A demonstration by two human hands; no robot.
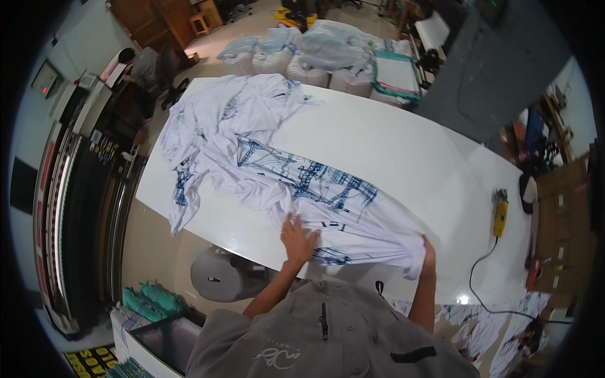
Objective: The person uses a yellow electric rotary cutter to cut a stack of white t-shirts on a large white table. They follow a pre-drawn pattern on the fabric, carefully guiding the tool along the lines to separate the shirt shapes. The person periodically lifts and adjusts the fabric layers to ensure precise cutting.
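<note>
White fabric with blue line drawings (328,183) stretches across the table toward me, its far part heaped in loose folds at the table's left end. My left hand (297,239) lies on the near edge of the cloth with its fingers spread. At the right end of the stretched strip, my right hand (429,253) grips the bunched cloth, pulling it into taut creases. The fingers of that hand are partly hidden behind the fabric.
The white table (403,145) fills the middle. On its right lies a yellow electric cutter (500,213) with a black cord. A grey stool (227,275) stands by the near edge. Stuffed sacks (334,57) line the far side. A large printer (63,189) and a seated person (144,66) are at left.
</note>
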